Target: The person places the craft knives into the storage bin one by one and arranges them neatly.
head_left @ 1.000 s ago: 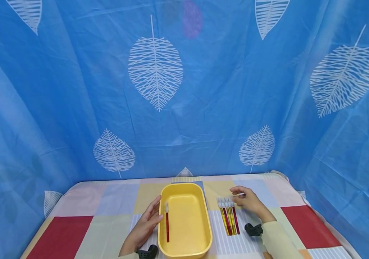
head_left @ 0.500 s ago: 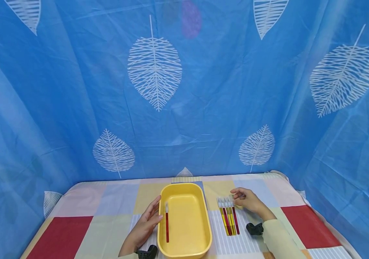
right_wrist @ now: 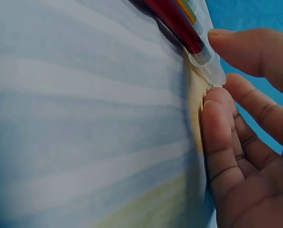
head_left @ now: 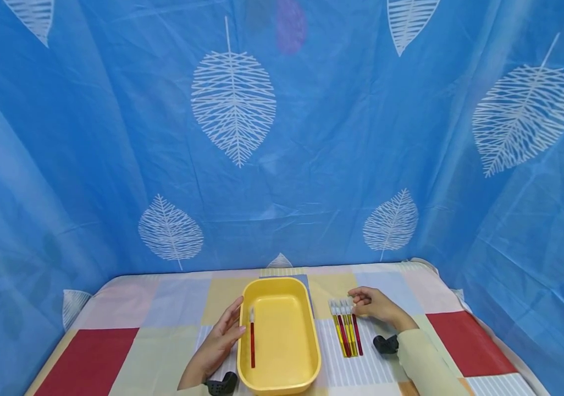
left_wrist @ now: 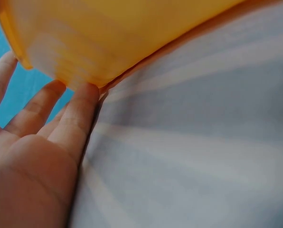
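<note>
My left hand (head_left: pixel 217 344) holds the left side of a yellow plastic tray (head_left: pixel 317 341). Its thumb lies over the rim and the other fingers touch the outer wall, seen also in the left wrist view (left_wrist: pixel 37 137). Inside the tray, along its left side, lies one red-handled paintbrush (head_left: pixel 253 344). Right of the tray is a row of red and gold paintbrushes (head_left: pixel 343 333) with clear caps. My right hand (head_left: pixel 378 307) is at the capped end of the rightmost red paintbrush (right_wrist: pixel 179 31). Thumb and forefinger tips are right at the clear cap (right_wrist: pixel 212 69), with a gap between them.
A patchwork-patterned cloth (head_left: pixel 168 352) covers the table. Part of a blue flat item (head_left: pixel 307 279) shows behind the tray. Blue curtains (head_left: pixel 311 165) with white leaves hang at the back and both sides. A black wrist camera (head_left: pixel 386 345) sits below the right hand.
My right hand has come slightly left and down, its thumb and forefinger closing in on the rightmost paintbrush's cap. My left hand keeps its place on the tray. The head view has shifted slightly.
</note>
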`<action>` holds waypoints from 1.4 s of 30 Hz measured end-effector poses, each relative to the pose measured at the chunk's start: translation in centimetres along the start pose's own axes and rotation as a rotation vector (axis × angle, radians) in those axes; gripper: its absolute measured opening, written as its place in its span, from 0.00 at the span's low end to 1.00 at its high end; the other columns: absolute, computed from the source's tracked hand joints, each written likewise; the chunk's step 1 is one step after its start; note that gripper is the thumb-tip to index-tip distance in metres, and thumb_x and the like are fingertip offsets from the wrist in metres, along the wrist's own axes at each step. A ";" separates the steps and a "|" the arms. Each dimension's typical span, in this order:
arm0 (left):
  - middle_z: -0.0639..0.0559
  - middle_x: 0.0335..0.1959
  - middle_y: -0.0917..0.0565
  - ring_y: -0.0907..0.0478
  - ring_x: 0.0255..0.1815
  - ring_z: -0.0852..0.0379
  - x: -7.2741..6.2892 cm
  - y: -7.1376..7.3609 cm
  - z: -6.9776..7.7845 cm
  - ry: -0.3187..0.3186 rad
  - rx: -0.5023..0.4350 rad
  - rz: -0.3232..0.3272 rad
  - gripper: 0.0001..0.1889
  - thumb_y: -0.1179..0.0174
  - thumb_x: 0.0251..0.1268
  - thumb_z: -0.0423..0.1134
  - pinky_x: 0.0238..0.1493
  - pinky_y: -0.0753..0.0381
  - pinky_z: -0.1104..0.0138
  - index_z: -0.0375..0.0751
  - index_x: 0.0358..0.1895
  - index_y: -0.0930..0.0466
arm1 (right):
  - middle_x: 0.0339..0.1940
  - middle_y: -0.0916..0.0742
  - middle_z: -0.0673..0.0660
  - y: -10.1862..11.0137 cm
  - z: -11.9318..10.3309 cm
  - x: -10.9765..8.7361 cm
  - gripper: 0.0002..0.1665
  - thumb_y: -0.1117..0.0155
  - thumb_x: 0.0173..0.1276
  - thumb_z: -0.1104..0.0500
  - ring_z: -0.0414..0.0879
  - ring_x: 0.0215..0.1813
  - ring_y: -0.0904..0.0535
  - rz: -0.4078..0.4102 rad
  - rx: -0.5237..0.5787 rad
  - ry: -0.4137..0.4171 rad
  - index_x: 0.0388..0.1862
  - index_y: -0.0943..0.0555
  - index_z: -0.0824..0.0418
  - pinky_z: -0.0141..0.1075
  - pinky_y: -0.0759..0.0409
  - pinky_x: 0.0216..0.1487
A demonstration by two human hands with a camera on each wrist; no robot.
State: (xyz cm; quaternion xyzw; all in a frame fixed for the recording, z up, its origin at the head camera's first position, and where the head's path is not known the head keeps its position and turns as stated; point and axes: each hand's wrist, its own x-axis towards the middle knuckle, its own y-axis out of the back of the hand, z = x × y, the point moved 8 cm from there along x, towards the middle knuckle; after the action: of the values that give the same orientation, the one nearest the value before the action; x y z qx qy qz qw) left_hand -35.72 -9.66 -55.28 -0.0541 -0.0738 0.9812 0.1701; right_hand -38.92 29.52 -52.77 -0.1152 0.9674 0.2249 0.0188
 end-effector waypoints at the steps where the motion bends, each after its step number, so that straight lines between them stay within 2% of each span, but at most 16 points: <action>1: 0.28 0.88 0.53 0.54 0.87 0.26 -0.1 0.0 0.0 -0.002 -0.002 -0.003 0.42 0.42 0.82 0.33 0.80 0.41 0.39 0.37 0.89 0.56 | 0.44 0.18 0.58 -0.1 0.0 0.1 0.28 0.28 0.69 0.72 0.48 0.44 0.26 -0.002 0.000 -0.001 0.65 0.25 0.82 0.30 0.22 0.41; 7: 0.28 0.88 0.54 0.55 0.87 0.26 -0.2 0.1 0.2 -0.006 0.002 -0.018 0.42 0.42 0.83 0.33 0.80 0.42 0.39 0.38 0.90 0.57 | 0.44 0.18 0.57 -0.1 0.2 0.3 0.28 0.28 0.68 0.72 0.48 0.44 0.27 0.010 -0.013 -0.036 0.64 0.24 0.81 0.31 0.23 0.41; 15: 0.27 0.88 0.53 0.50 0.86 0.26 -0.1 0.2 0.3 -0.006 0.016 -0.002 0.42 0.41 0.82 0.33 0.80 0.40 0.40 0.38 0.89 0.55 | 0.42 0.18 0.57 -0.1 -0.1 0.5 0.23 0.27 0.66 0.71 0.49 0.43 0.26 0.026 -0.052 -0.063 0.59 0.19 0.78 0.34 0.24 0.43; 20: 0.28 0.88 0.53 0.51 0.87 0.26 -0.1 0.1 0.4 -0.003 0.016 -0.005 0.42 0.41 0.82 0.33 0.80 0.39 0.41 0.39 0.90 0.55 | 0.41 0.18 0.56 0.1 0.3 0.6 0.22 0.27 0.65 0.71 0.49 0.43 0.26 0.035 -0.032 -0.081 0.58 0.19 0.76 0.34 0.24 0.43; 30: 0.28 0.88 0.53 0.51 0.87 0.27 -0.1 -0.2 0.3 -0.015 0.023 -0.014 0.42 0.41 0.82 0.33 0.80 0.41 0.41 0.38 0.89 0.55 | 0.44 0.16 0.61 0.3 -0.5 0.0 0.25 0.33 0.72 0.73 0.47 0.44 0.23 -0.029 0.035 0.051 0.64 0.27 0.84 0.31 0.21 0.40; 37: 0.27 0.87 0.52 0.51 0.86 0.26 -0.2 -0.1 0.3 -0.018 0.017 -0.010 0.42 0.41 0.81 0.33 0.80 0.41 0.40 0.37 0.89 0.55 | 0.46 0.14 0.63 0.3 -0.6 -0.3 0.27 0.33 0.74 0.71 0.46 0.45 0.19 0.028 0.011 0.046 0.68 0.27 0.81 0.34 0.18 0.43; 42: 0.26 0.87 0.52 0.50 0.86 0.26 -0.2 -0.2 0.4 -0.021 0.019 -0.010 0.43 0.41 0.81 0.33 0.81 0.42 0.39 0.37 0.89 0.56 | 0.45 0.14 0.62 0.3 -0.6 -0.5 0.29 0.35 0.75 0.71 0.46 0.43 0.16 0.045 0.067 0.034 0.71 0.30 0.81 0.37 0.11 0.45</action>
State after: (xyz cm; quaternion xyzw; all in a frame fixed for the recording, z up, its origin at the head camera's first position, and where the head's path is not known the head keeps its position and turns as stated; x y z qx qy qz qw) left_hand -35.53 -9.63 -54.84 -0.0417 -0.0667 0.9815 0.1747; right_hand -38.46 29.67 -52.05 -0.0967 0.9769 0.1907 0.0012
